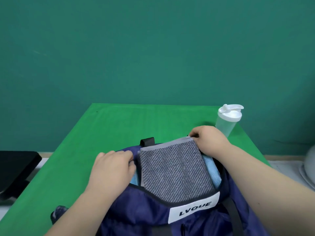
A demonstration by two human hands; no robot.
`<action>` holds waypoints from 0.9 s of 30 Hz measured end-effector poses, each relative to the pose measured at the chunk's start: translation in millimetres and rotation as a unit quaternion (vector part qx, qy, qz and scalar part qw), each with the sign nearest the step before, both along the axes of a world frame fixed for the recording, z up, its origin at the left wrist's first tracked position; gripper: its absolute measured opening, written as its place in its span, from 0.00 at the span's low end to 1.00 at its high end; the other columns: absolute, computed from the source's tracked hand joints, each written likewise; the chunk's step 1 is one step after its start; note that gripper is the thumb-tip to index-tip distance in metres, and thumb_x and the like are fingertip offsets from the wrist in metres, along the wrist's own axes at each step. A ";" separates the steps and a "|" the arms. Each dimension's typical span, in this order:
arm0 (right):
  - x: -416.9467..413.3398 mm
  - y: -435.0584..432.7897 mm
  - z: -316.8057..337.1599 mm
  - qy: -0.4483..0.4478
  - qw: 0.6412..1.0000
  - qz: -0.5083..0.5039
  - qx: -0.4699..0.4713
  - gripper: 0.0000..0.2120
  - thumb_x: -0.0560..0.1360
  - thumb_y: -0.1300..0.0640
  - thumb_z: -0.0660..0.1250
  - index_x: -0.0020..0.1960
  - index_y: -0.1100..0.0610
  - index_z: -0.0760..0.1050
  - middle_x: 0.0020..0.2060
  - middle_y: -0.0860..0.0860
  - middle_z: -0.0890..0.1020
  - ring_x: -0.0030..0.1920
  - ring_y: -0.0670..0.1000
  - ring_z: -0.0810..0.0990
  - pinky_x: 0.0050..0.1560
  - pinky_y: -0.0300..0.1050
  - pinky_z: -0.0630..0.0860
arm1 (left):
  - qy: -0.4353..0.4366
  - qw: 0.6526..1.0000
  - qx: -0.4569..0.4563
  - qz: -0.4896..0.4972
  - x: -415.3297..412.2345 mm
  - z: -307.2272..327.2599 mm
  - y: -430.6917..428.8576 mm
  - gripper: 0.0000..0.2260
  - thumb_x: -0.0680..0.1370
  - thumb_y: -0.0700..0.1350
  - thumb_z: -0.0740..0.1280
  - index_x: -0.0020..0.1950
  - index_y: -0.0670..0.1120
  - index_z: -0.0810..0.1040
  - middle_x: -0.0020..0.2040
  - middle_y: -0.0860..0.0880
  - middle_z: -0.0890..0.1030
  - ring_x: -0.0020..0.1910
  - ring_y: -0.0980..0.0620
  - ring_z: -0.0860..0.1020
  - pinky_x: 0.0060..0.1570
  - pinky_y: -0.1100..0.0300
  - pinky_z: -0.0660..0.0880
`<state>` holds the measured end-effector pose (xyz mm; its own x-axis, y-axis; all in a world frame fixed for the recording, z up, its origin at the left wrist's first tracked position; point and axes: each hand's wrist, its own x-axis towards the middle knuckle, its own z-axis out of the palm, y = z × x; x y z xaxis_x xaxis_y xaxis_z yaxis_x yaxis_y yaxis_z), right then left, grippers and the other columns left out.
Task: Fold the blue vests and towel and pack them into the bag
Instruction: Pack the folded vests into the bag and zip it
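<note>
A navy blue bag (139,212) with a white LVQUE label lies open on the green table at the near edge. A folded grey striped towel (175,169) sits half inside the bag's opening. Light blue folded cloth (212,171), the vests, shows under the towel on both sides. My left hand (112,167) grips the bag's left rim, fingers curled over the edge. At the towel's far right corner, my right hand (209,140) pinches the grey hem. The bottom of the towel is hidden inside the bag.
A white shaker bottle (227,120) stands at the table's back right, just behind my right hand. A black object (15,169) sits off the table's left edge. The green table (119,123) stretches beyond the bag to a teal wall.
</note>
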<state>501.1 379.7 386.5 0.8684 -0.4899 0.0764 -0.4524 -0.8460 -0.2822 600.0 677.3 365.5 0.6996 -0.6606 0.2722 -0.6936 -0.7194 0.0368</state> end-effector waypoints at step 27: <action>-129.7 41.2 -10.7 -0.072 0.978 0.194 0.041 0.22 0.65 0.29 0.70 0.53 0.41 0.76 0.70 0.38 0.66 0.77 0.44 0.56 0.76 0.49 0.57 | 0.087 0.983 -0.058 -0.149 -41.7 2.3 54.5 0.24 0.67 0.78 0.60 0.53 0.64 0.77 0.54 0.66 0.70 0.56 0.64 0.67 0.61 0.59 0.52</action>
